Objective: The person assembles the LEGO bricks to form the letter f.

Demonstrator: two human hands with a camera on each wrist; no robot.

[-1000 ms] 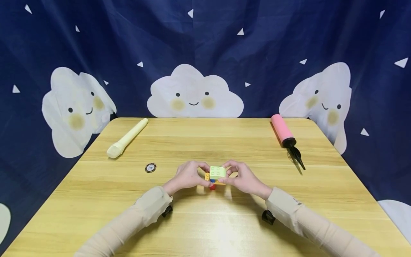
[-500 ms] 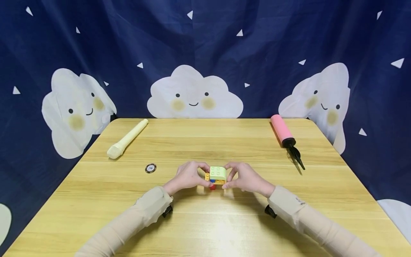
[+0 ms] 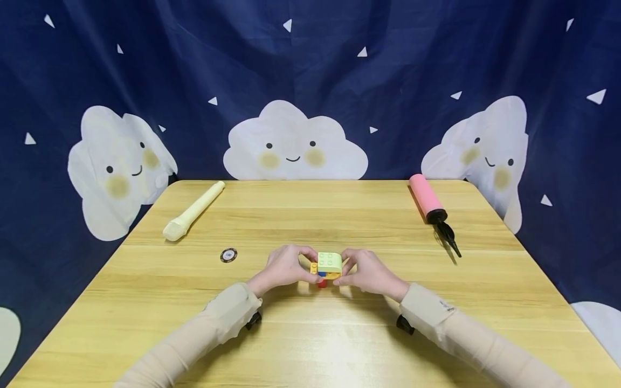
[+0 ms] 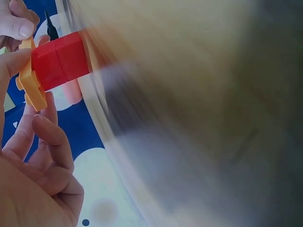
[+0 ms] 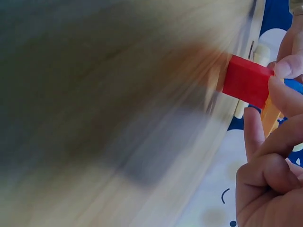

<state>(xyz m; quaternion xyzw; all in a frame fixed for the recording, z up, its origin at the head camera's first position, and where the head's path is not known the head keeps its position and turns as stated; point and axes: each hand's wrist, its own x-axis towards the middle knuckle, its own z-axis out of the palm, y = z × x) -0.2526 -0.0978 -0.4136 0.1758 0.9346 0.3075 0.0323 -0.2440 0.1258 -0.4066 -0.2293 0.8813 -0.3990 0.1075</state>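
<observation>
A small stack of toy building bricks stands on the table between both hands. On top is a light green brick (image 3: 330, 262) with a rounded right end. Below it come a blue brick (image 3: 322, 274) and an orange plate (image 4: 32, 85), which juts out past the red bricks (image 4: 61, 59) at the bottom. My left hand (image 3: 285, 268) pinches the stack's left side between thumb and index finger. At the right end, the thumb and index finger of my right hand (image 3: 371, 274) hold the orange plate and the green brick's edge.
A round poker chip (image 3: 228, 255) lies left of the hands on the wooden table (image 3: 310, 345). Farther back are a pale yellow toy microphone (image 3: 194, 211) at left and a pink hand pump (image 3: 428, 199) with a black nozzle at right. A dark blue cloud-print curtain (image 3: 310, 54) hangs behind.
My right fingers have drawn back rightward from over the green brick to the stack's right end, exposing more orange plate. The left hand and the bricks stay nearly in place.
</observation>
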